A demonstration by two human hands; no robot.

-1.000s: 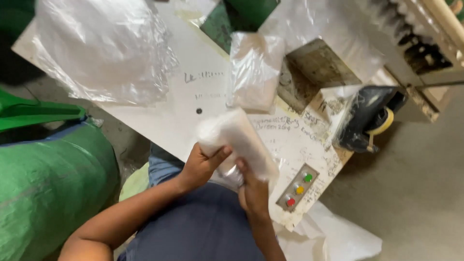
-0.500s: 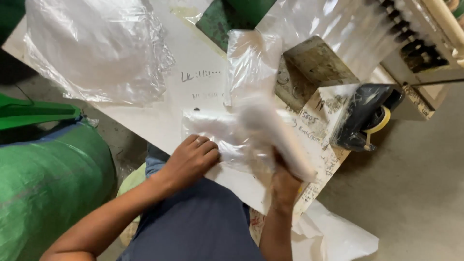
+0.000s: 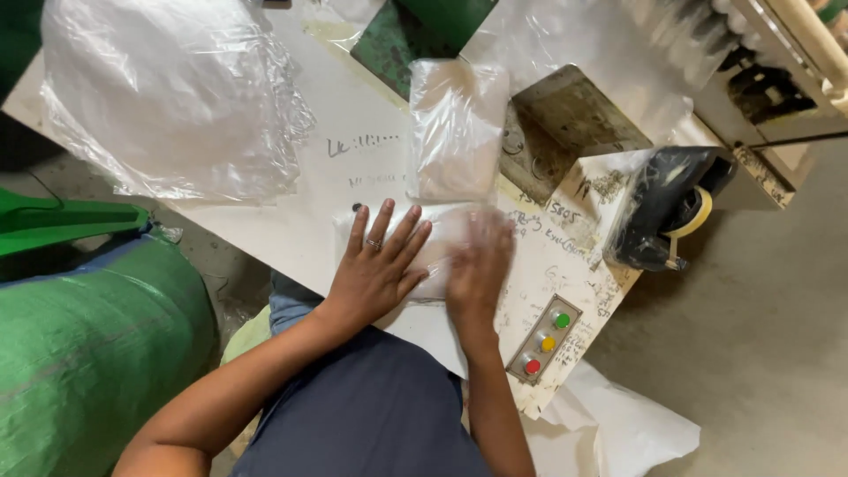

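Plastic packet (image 3: 442,243) lies flat — pinned under both hands' fingers (image 3: 389,231).

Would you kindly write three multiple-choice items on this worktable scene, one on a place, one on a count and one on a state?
1. Where is the button panel?
A. At the table's near edge, beside the right hand
B. Under the big clear bag
C. On the green sack

2. How many coloured buttons does it carry?
A. Two
B. Three
C. Five

3. How does the left hand meet the flat clear packet?
A. Clenched in a fist
B. Lifted clear of it
C. Pressed flat, fingers spread

Answers: 1 A, it sits by the right hand at the white table edge. 2 B, green, yellow and red show. 3 C, the palm lies on the packet.
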